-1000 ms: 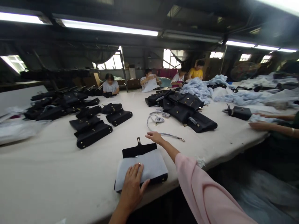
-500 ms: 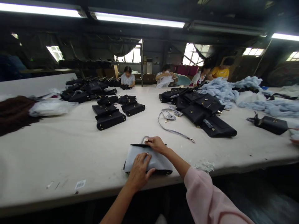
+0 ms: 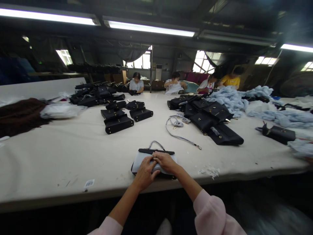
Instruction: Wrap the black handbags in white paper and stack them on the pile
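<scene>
A black handbag [image 3: 134, 167] lies at the table's front edge, with a pale grey sheet covering its front. Its wrapped handle [image 3: 157, 142] stands up behind the dark top edge. My left hand [image 3: 144, 173] rests on the sheet with thumb apart and fingers stretched toward the bag's middle. My right hand [image 3: 166, 162] has its fingers closed at the flap's small metal clasp, next to my left fingertips. The fingers partly hide the clasp. Beyond the bag lies a grey wrapped strap [image 3: 179, 137] with a metal hook.
Several black handbags [image 3: 119, 124] stand at left centre, and a pile of them [image 3: 202, 119] lies at right. Pale blue fabric [image 3: 227, 98] is heaped behind. A barcode label [image 3: 89, 183] and white scraps [image 3: 211, 171] lie near the front edge. Several people [image 3: 136, 85] sit across the table.
My right hand has come down and toward me with the flap's clasp, meeting my left fingertips on the bag's front. The handle now shows fully behind the bag.
</scene>
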`<state>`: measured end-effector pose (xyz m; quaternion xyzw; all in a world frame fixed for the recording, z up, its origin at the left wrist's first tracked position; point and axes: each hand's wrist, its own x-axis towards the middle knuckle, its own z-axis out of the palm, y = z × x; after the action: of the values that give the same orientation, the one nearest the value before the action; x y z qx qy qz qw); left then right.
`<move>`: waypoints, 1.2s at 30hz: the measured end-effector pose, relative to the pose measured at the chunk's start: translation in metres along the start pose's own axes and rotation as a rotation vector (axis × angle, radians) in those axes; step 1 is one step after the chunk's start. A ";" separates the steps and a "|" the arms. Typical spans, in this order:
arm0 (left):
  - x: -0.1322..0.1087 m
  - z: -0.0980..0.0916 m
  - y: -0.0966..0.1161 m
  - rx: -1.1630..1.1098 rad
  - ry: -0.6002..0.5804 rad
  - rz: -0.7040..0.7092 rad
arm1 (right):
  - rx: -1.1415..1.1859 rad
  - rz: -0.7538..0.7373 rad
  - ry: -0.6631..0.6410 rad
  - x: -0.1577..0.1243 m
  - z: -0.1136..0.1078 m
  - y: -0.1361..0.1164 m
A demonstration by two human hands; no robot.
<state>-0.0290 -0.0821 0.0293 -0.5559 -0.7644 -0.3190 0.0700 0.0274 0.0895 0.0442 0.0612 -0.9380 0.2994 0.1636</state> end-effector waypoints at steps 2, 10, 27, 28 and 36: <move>-0.001 0.000 -0.001 -0.028 0.002 0.010 | -0.006 -0.014 -0.019 -0.004 0.000 -0.001; -0.006 0.005 -0.010 -0.097 0.055 0.040 | 0.135 0.092 0.010 -0.011 -0.001 0.001; 0.012 0.013 -0.009 -0.198 0.194 -0.236 | 0.393 0.227 -0.042 0.012 -0.011 0.018; 0.015 0.017 -0.008 -0.180 0.223 -0.264 | 0.385 0.241 -0.042 0.014 -0.010 0.019; 0.025 0.026 -0.007 -0.097 0.284 -0.278 | 0.344 0.287 0.030 0.013 -0.012 0.018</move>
<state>-0.0376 -0.0485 0.0174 -0.3970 -0.8000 -0.4374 0.1055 0.0143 0.1105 0.0482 -0.0503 -0.8696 0.4761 0.1203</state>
